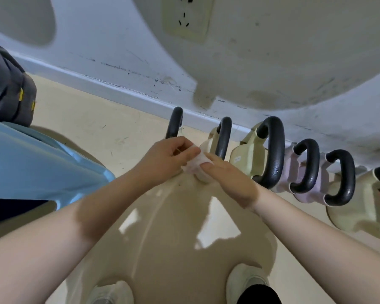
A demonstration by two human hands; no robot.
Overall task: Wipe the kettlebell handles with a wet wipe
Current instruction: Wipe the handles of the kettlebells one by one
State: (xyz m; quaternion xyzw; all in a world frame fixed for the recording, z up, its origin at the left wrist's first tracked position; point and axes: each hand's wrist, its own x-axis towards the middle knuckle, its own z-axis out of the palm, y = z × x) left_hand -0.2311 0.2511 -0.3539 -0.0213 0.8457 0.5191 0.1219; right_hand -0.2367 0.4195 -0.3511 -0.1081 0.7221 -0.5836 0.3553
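- White and crumpled, the wet wipe sits between the two hands, pinched from both sides.
- Left hand has its fingers curled over the wipe's left edge, gripping it; the thumb side faces the camera.
- Right hand lies flatter, its fingertips pressed onto the wipe's right edge, thumb tucked beneath so that how it grips is hard to tell.
- Just beyond the left hand's knuckles rises the first black handle, its lower end hidden behind that hand.
- Just beyond the right hand's fingertips stands the second black handle on a cream kettlebell; the wipe lies close to its base, but contact with the handle itself cannot be made out.
- Further out to the right of the right hand, in a row along the wall: a larger cream kettlebell with a thick glossy handle, a pale pink one, then another cream one with a red label at the frame edge.
- Well to the left of the left hand are a blue plastic surface and a dark bag.
- Below the wrists, on the beige floor, two pale shoes show.
- A wall socket sits high above the hands.
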